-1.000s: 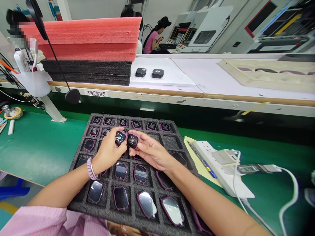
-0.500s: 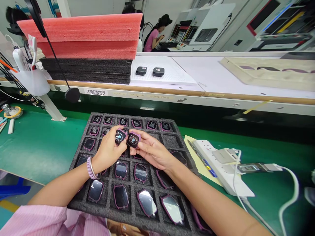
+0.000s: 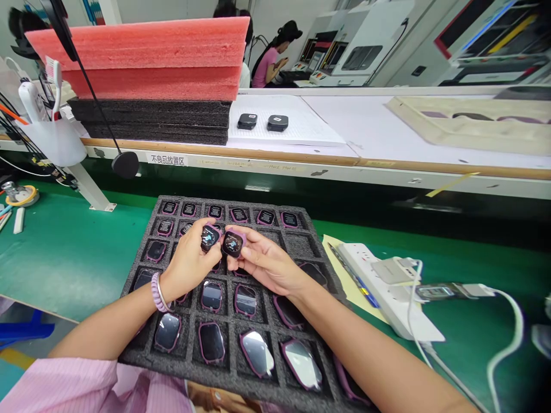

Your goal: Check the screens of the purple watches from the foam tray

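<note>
My left hand grips a purple-framed smartwatch with its screen lit. Beside it, my right hand holds a second purple smartwatch, also lit and facing me. The two watches are side by side, close together, above a dark grey foam tray. Several purple watches sit in the tray's compartments; those in the far row, such as one watch, show lines of text. Nearer ones, like this watch, have dark or reflective screens. My hands and forearms hide part of the middle compartments.
A white power strip with plugs and cables stands right of the tray, by a pen on yellow paper. The shelf behind holds red foam, black foam sheets and two black devices. A person sits beyond.
The camera view has shifted very slightly. Both hands keep hold of their watches in nearly the same position.
</note>
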The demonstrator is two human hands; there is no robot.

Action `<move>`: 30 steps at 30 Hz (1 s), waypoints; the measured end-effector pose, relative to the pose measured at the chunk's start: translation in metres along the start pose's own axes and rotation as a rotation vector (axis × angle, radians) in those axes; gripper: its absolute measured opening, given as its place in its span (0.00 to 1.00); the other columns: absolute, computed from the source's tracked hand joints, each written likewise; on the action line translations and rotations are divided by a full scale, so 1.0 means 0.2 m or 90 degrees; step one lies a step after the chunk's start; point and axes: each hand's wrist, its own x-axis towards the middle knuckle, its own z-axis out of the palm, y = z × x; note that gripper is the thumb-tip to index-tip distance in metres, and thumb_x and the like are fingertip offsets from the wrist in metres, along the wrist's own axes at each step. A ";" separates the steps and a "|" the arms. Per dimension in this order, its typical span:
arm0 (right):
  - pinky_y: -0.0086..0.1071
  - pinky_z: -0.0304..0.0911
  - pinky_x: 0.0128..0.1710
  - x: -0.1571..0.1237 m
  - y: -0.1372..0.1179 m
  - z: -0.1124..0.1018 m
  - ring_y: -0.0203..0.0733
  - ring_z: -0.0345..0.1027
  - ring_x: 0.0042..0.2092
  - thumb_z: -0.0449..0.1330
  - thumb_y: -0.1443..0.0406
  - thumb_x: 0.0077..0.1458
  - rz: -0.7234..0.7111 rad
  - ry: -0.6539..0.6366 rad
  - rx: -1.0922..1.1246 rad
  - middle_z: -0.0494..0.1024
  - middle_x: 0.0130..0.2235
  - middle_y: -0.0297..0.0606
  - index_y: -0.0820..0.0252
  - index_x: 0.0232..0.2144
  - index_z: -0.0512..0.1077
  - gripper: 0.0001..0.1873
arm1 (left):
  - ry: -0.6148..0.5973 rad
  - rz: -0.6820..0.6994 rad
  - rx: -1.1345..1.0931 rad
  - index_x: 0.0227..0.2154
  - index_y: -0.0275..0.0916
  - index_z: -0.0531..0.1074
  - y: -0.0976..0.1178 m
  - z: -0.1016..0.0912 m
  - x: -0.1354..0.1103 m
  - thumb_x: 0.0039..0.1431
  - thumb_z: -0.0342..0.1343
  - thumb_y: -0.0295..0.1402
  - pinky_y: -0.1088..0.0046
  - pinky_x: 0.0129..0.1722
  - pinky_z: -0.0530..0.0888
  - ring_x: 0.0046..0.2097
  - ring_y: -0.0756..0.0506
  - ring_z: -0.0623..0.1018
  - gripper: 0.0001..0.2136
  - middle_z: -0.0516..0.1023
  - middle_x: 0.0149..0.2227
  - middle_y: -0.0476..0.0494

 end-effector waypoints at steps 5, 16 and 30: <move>0.33 0.70 0.41 0.00 0.00 0.01 0.41 0.73 0.36 0.74 0.58 0.58 0.017 0.026 -0.016 0.76 0.38 0.35 0.55 0.55 0.71 0.26 | 0.006 -0.002 0.004 0.54 0.36 0.66 0.01 0.00 0.00 0.59 0.54 0.35 0.70 0.37 0.71 0.31 0.49 0.72 0.20 0.75 0.42 0.42; 0.30 0.67 0.36 0.01 -0.01 -0.02 0.40 0.69 0.36 0.76 0.59 0.54 0.040 0.091 0.015 0.74 0.42 0.38 0.54 0.54 0.73 0.28 | -0.047 -0.141 -0.283 0.54 0.37 0.64 -0.01 0.00 0.04 0.54 0.58 0.33 0.75 0.32 0.70 0.33 0.51 0.72 0.24 0.73 0.45 0.42; 0.33 0.67 0.35 0.00 -0.02 -0.05 0.41 0.73 0.33 0.71 0.61 0.54 -0.006 0.185 -0.110 0.77 0.41 0.39 0.58 0.50 0.71 0.23 | -0.122 -0.216 -0.466 0.53 0.38 0.67 0.02 -0.01 0.05 0.54 0.60 0.35 0.74 0.33 0.80 0.30 0.49 0.81 0.23 0.76 0.40 0.45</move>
